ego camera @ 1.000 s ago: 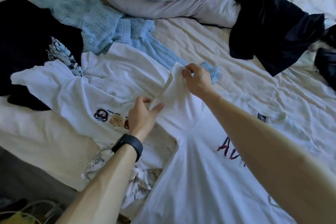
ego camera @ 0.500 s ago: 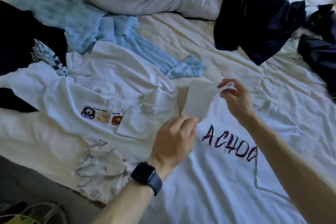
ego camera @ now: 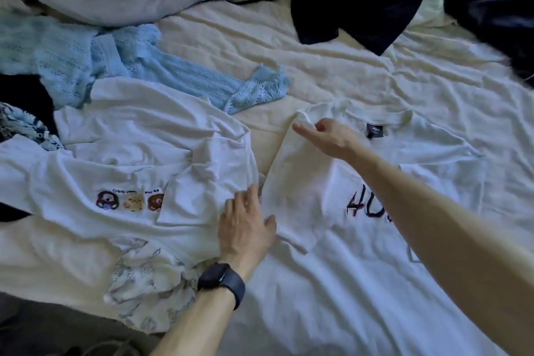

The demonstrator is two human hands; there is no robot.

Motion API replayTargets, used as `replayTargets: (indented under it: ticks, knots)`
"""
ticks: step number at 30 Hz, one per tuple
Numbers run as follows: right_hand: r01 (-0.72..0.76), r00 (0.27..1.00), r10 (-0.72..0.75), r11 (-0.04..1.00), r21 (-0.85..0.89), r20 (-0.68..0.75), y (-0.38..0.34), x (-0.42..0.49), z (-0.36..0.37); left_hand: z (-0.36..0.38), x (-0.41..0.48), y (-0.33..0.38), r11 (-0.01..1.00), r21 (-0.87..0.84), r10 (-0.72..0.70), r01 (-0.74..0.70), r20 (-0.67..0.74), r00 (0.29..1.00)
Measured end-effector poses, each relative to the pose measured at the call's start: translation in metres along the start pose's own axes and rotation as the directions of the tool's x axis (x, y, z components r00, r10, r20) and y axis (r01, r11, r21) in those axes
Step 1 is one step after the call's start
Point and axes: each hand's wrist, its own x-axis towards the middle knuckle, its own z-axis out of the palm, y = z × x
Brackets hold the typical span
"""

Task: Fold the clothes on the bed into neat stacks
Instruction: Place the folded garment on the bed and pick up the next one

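While spread flat on the creased cream bed (ego camera: 332,61), the white lettered T-shirt (ego camera: 361,283) is pressed by both hands. Its folded sleeve is pinned under the flat, open left hand (ego camera: 245,228); the right hand (ego camera: 326,137), fingers extended, grips nothing. A blue knit (ego camera: 179,75) and bear-print shirt (ego camera: 130,159) lie alongside.
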Motion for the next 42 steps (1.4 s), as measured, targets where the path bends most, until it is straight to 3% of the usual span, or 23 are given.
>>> replayTargets:
  ticks: [2, 6, 9, 13, 18, 20, 23, 25, 27, 29, 31, 33, 36, 38, 42]
  knots:
    - [-0.016, 1.000, 0.016, 1.000, 0.015, 0.019, -0.015, 0.017, 0.006, -0.001, 0.005, -0.015, 0.999, -0.042, 0.005, -0.004, 0.021, 1.000]
    - [0.006, 1.000, 0.000, 0.927, 0.376, -0.017, -0.043, 0.042, 0.021, -0.010, 0.017, -0.037, 0.988, -0.143, -0.039, 0.052, 0.097, 0.995]
    - [0.019, 1.000, -0.021, 0.935, 0.354, 0.004, -0.049, 0.051, 0.032, -0.013, 0.026, -0.042, 0.985, -0.139, -0.077, 0.101, 0.168, 0.983]
    - [0.040, 0.990, -0.022, 0.991, 0.127, -0.140, -0.047, 0.060, 0.035, -0.012, 0.030, -0.040, 0.988, -0.100, -0.101, 0.122, 0.192, 0.976]
    - [0.062, 0.998, -0.050, 0.918, 0.391, -0.040, -0.056, 0.060, 0.042, -0.010, 0.032, -0.039, 0.995, -0.036, -0.088, 0.098, 0.210, 0.974]
    - [0.072, 0.996, -0.050, 0.947, 0.313, -0.079, -0.051, 0.044, 0.048, -0.013, 0.035, -0.031, 0.997, 0.044, -0.065, 0.058, 0.178, 0.982]
    - [0.112, 0.923, -0.037, 0.978, 0.176, -0.383, -0.019, -0.008, 0.066, -0.015, 0.048, -0.012, 0.985, 0.128, 0.118, -0.114, -0.021, 0.993]
    - [0.121, 0.830, -0.035, 0.986, 0.118, -0.557, 0.010, -0.050, 0.083, -0.014, 0.067, 0.005, 0.950, 0.124, 0.306, -0.288, -0.171, 0.936]
    - [0.096, 0.764, -0.047, 0.995, 0.042, -0.643, 0.040, -0.081, 0.101, -0.005, 0.094, 0.019, 0.891, 0.166, 0.449, -0.422, -0.199, 0.871]
    - [0.030, 0.777, -0.073, 0.996, -0.080, -0.625, 0.068, -0.100, 0.117, 0.010, 0.113, 0.027, 0.859, 0.219, 0.479, -0.462, -0.026, 0.878]
    - [-0.012, 0.846, -0.114, 0.972, -0.233, -0.521, 0.095, -0.112, 0.130, 0.036, 0.125, 0.025, 0.832, 0.318, 0.435, -0.455, 0.136, 0.890]
    - [-0.022, 0.918, -0.103, 0.951, -0.310, -0.383, 0.113, -0.111, 0.138, 0.058, 0.132, 0.018, 0.817, 0.386, 0.392, -0.428, 0.173, 0.904]
    - [-0.012, 0.946, -0.094, 0.947, -0.322, -0.312, 0.123, -0.103, 0.138, 0.067, 0.136, 0.016, 0.800, 0.455, 0.372, -0.393, 0.138, 0.918]
    - [0.002, 0.911, -0.112, 0.964, -0.267, -0.397, 0.128, -0.110, 0.125, 0.063, 0.131, 0.020, 0.809, 0.422, 0.414, -0.408, 0.084, 0.907]
    - [-0.151, 0.652, -0.022, 0.976, -0.158, -0.758, 0.176, -0.129, 0.084, 0.067, 0.093, 0.033, 0.768, 0.312, 0.607, -0.560, -0.076, 0.791]
